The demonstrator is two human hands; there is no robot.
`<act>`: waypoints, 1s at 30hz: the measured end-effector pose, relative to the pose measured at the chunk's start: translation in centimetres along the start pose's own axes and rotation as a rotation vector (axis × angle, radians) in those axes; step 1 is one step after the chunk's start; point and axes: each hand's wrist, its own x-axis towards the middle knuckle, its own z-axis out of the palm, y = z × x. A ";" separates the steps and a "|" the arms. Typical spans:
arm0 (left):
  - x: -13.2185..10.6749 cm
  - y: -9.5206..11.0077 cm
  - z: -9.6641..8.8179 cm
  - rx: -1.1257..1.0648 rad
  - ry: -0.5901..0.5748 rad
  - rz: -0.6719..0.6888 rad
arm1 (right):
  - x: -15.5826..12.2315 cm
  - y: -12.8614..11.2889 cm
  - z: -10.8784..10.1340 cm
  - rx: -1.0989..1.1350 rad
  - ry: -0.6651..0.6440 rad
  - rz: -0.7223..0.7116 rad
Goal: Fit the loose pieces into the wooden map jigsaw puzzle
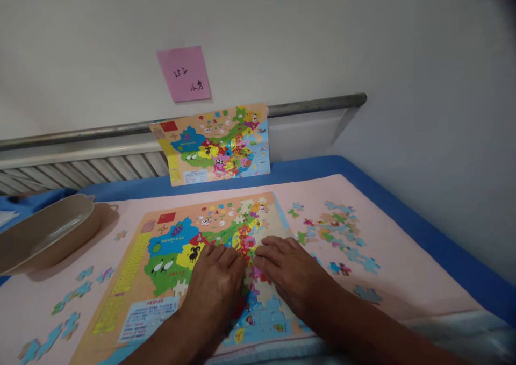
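A partly assembled map jigsaw puzzle [161, 220] lies flat, with gaps in its right part. My left hand [220, 279] rests on its middle, fingers bent down and pressed together; the fingertips and whatever is under them are hidden. Just to the right, my right hand [290, 271] lies over the puzzle's right part, fingers stretched toward the left hand and touching the surface. Nothing shows in its fingers. Colourful pieces surround the hands in the puzzle.
Loose puzzle pieces [338, 230] are scattered to the right, and more pieces [70, 324] lie left. A beige basin [52, 236] stands at far left. Behind, a reference map sheet [220, 150] leans against a metal rail [318, 106]. A pink note [184, 74] hangs on the wall.
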 end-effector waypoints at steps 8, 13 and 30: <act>-0.3 -1.2 -1.2 -0.134 -0.010 -0.183 | 0.2 0.0 0.2 -0.037 0.012 -0.009; -0.3 -1.2 -0.7 -0.170 -0.028 -0.147 | 0.2 0.1 0.8 -0.064 0.032 -0.027; -0.2 -1.6 -0.9 -0.208 -0.121 -0.083 | 0.4 0.2 0.9 -0.100 0.068 -0.073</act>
